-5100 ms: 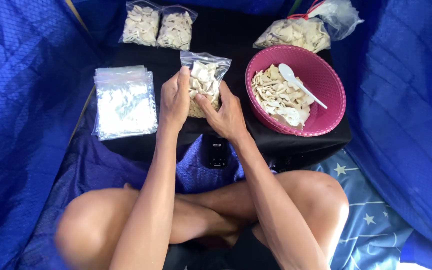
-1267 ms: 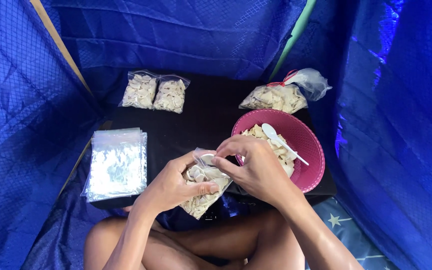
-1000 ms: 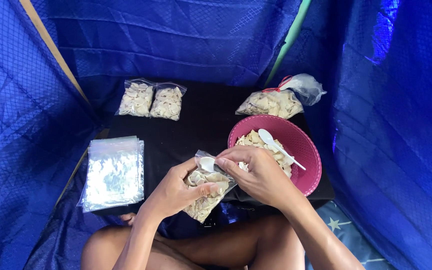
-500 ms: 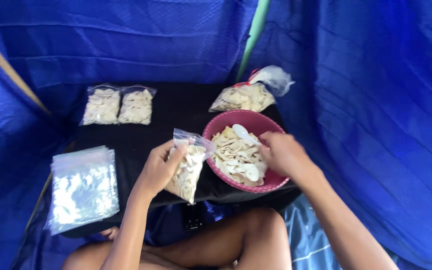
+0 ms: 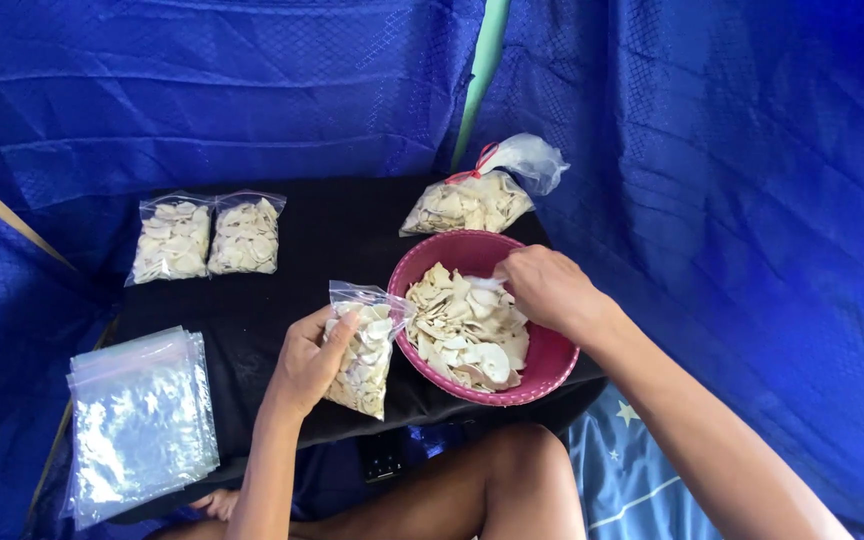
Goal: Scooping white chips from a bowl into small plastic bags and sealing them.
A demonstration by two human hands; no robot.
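We see the small clear plastic zip bag [image 5: 365,350], partly filled with pale dried chips, standing near the front edge of the black worktop [image 5: 332,235], just beside the round pink plastic bowl [image 5: 552,362]. The left hand [image 5: 307,362] is clamped around the bag's side, thumb on the front face, holding it upright with its mouth turned toward the bowl. In our judgement the bag could slump or tip if that grip loosens, because its mouth looks open and slack; chips would then spill over the front edge onto the lap below. The right hand [image 5: 547,290] reaches into the bowl from the right side, fingers curled down onto the heap of chips and what looks like a white spoon handle; we cannot tell whether they have closed on it. A hasty scoop there could flick chips over the bowl's rim. Two filled bags [image 5: 207,238] lie at the far left corner.
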